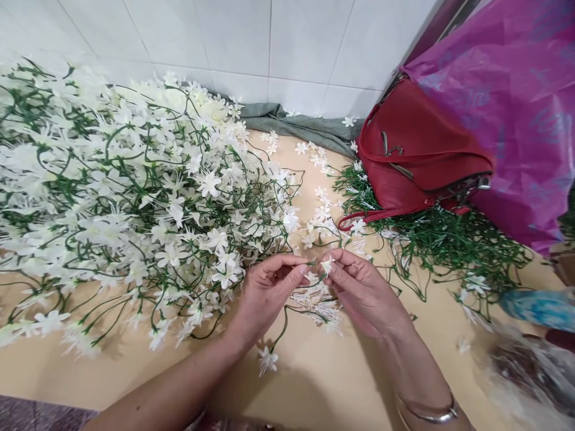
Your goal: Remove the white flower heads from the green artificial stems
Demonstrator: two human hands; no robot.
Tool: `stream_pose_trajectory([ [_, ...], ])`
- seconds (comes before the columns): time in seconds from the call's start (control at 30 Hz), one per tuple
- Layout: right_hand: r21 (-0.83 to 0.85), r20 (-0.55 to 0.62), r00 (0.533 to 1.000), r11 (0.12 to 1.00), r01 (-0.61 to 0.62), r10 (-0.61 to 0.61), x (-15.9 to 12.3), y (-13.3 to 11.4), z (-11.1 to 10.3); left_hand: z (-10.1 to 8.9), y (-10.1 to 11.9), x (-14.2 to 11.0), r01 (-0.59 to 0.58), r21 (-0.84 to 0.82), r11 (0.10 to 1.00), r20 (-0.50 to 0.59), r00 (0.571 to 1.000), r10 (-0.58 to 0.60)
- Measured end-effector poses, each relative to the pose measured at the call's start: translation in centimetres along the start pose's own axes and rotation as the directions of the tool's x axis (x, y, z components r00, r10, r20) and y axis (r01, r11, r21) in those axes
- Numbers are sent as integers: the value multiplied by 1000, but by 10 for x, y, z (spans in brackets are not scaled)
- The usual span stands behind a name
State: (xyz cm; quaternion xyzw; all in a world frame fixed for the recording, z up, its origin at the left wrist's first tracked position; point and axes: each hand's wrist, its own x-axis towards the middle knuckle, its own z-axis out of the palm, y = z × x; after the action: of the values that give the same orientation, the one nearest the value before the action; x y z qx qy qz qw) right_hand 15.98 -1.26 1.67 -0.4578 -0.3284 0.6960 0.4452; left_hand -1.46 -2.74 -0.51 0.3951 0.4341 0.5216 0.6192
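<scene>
Between thumb and forefinger, my left hand point(275, 288) pinches a green plastic flower stem point(311, 263). Close beside it, my right hand point(362, 287) has its fingertips closed on a small white artificial flower point(327, 264). The fingertips of the two hands are only a short gap apart. Under them lies a small heap of white stamens point(317, 304). A green stem with a white flower point(268, 360) at its end hangs below my left hand. To the left spreads a large pile of finished-looking white flowers on green stems point(135, 191).
Loose white blossoms point(321, 209) lie beyond my hands on the tan tabletop point(305, 383). A red handbag point(417, 143) rests on bare green stems point(458, 245) at right, beside a purple plastic bag point(507, 120). A clear plastic bag point(530, 371) sits near right. White tiles point(242, 42) stand behind.
</scene>
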Motion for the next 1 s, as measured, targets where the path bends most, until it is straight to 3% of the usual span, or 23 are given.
stream_pose_trajectory([
  [0.53,-169,68,997,985,-22,33,-3,-10,-4,-6,-2,-3,-92,182,979,114,991,72],
  [0.77,-220,65,996,974,-48,64,-5,-15,-8,-7,1,-2,-244,364,899,210,962,176],
  [1.0,-255,43,998,966,-34,47,-6,-9,-5,-4,0,-5,-90,303,949,174,984,38],
])
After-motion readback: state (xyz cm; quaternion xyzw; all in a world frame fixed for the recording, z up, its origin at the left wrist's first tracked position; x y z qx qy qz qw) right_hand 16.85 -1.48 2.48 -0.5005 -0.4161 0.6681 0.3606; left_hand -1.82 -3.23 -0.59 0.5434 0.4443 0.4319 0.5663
